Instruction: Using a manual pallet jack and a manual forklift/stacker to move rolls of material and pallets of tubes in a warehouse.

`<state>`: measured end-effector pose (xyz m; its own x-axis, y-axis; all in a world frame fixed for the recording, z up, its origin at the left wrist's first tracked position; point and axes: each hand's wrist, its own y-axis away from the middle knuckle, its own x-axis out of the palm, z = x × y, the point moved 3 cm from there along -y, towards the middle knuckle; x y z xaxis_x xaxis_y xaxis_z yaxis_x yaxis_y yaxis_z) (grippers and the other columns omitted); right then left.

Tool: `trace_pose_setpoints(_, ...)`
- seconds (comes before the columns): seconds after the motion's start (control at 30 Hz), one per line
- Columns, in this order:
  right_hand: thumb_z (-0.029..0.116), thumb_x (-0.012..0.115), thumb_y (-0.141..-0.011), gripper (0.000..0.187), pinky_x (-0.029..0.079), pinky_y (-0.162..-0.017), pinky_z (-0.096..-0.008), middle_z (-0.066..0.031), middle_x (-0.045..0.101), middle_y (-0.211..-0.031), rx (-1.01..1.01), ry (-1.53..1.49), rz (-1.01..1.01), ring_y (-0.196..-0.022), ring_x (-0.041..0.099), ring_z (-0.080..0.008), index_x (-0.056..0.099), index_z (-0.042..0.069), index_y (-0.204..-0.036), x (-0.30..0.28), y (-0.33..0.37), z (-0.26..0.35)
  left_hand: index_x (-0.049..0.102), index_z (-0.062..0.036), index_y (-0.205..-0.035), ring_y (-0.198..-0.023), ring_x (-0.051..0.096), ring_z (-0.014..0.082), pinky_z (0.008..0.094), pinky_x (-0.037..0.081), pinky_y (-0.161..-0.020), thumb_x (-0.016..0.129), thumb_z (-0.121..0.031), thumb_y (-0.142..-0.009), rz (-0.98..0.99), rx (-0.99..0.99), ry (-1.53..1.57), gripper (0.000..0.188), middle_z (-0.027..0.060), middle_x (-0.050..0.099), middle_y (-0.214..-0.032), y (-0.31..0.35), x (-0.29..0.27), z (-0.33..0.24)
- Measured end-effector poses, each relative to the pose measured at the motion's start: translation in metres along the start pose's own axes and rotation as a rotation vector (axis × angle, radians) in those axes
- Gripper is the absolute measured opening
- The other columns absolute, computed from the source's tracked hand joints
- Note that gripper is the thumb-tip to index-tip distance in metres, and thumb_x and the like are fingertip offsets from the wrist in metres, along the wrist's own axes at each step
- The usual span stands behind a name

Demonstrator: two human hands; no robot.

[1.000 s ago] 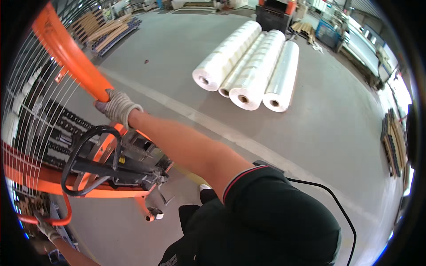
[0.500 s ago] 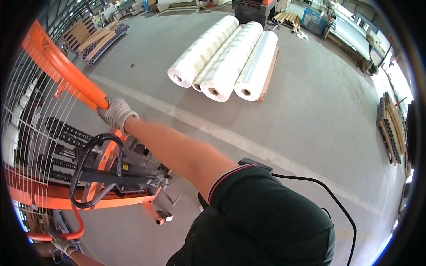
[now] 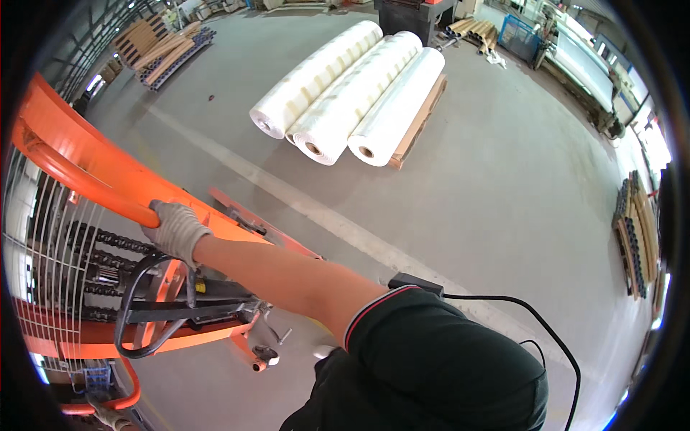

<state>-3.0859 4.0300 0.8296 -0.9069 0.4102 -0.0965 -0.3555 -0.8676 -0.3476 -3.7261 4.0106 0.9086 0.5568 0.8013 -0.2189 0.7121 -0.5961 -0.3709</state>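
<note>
An orange lift stacker [image 3: 180, 345] with a wire mesh guard [image 3: 50, 251], chains and a black loop lever [image 3: 126, 309] fills the left side. My right hand [image 3: 176, 228], in a grey knitted glove, is closed round the end of its upper orange handle [image 3: 93, 188]. At the lower left my left hand [image 3: 108, 413], gloved too, is closed on the lower orange handle [image 3: 135, 381]. The rim of the view cuts off part of that hand. Beneath my right forearm lie the stacker's dark mast parts and a small crank [image 3: 284, 335].
Large white film rolls [image 3: 323, 86] lie on a wooden pallet [image 3: 424, 122] ahead. Cardboard tubes are stacked at the far left [image 3: 162, 54] and right [image 3: 634, 237]. A dark machine [image 3: 410, 18] stands behind the rolls. A black cable [image 3: 532, 307] hangs at my right side.
My right hand and the upper handle have moved down in view. More of the orange frame shows beyond my forearm. The rolls have shifted slightly left in view. Both hands keep their hold.
</note>
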Motion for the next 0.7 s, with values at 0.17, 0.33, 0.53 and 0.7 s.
trace_pose_setpoints(0.17,0.028,0.054,-0.077,0.025,0.046,-0.060,-0.0414,-0.0188,0.057,-0.064,-0.027,-0.005,0.000,-0.065,0.058,-0.0359,0.053,0.004,-0.082,0.012,-0.006,-0.002,0.051,-0.0072,-0.120,-0.095,0.054,0.0229,0.0389,0.046,-0.081,0.063,-0.046,-0.075,-0.044,-0.004,-0.028,0.061,0.0083,0.056,-0.110,0.001,-0.002,-0.002)
trace_pose_setpoints(0.33,0.029,0.054,-0.076,0.026,0.046,-0.060,-0.0414,-0.0185,0.057,-0.062,-0.070,0.119,-0.036,-0.064,0.058,-0.0363,0.053,0.003,-0.081,0.028,-0.016,-0.003,0.050,-0.0062,-0.121,-0.096,0.054,0.0230,0.0376,0.045,-0.082,0.061,-0.040,-0.080,0.052,0.027,0.078,0.055,0.0082,0.055,-0.111,-0.023,-0.011,0.010)
trace_pose_setpoints(0.53,0.029,0.054,-0.076,0.027,0.046,-0.060,-0.0425,-0.0199,0.058,-0.065,0.002,0.087,0.004,-0.066,0.058,-0.0379,0.054,0.003,-0.082,0.033,-0.030,-0.011,0.052,-0.0071,-0.120,-0.091,0.053,0.0196,0.0342,0.042,-0.082,0.058,-0.033,-0.083,-0.029,0.040,0.164,0.045,0.0068,0.055,-0.112,0.028,0.047,-0.021)
trace_pose_setpoints(0.7,0.029,0.053,-0.077,0.027,0.046,-0.063,-0.0434,-0.0211,0.058,-0.066,-0.042,0.079,0.027,-0.067,0.058,-0.0383,0.053,0.003,-0.085,0.043,-0.043,-0.010,0.058,-0.0063,-0.111,-0.078,0.051,0.0166,0.0316,0.042,-0.072,0.062,-0.038,-0.080,-0.110,-0.033,-0.065,0.044,0.0045,0.056,-0.092,-0.017,0.023,0.009)
